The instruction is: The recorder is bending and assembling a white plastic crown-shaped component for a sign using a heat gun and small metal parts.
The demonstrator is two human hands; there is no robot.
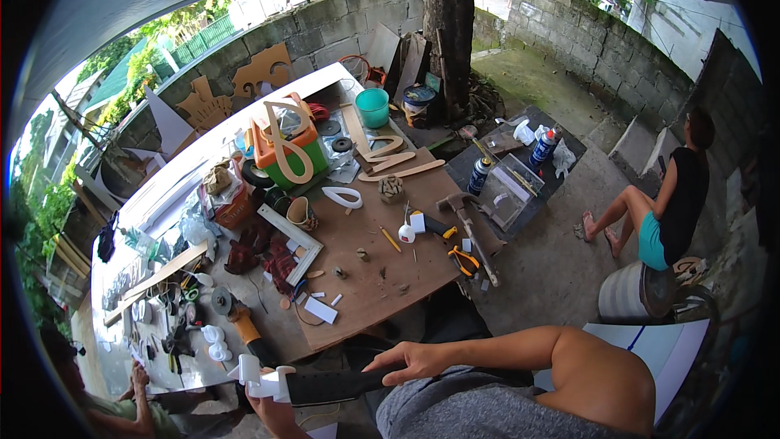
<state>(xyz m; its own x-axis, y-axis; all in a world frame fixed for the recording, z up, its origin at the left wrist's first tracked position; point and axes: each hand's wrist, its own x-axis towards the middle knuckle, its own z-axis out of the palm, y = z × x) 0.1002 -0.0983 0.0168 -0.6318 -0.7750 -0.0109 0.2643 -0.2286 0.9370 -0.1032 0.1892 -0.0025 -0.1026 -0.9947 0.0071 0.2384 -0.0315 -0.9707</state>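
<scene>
At the table's near edge my left hand [275,413] is closed around a small white curved piece [276,384], with an upright flange at its far left end. A long black strip-like object [329,389] with small holes along it lies against the white piece. My right hand [412,360] grips the other end of this black object, its fingers bent over it. What exactly the black object is, I cannot tell. Just beyond my left hand lies an angle grinder [242,327] with an orange body. White cups [218,343] stand beside the grinder.
On the brown board [390,276] are a hammer [471,236], pliers [464,262], a pencil [391,239] and a glue bottle [406,232]. Wooden letter shapes [288,142] lean on an orange-green box [284,162]. One person [678,195] sits at right, another [122,410] at lower left.
</scene>
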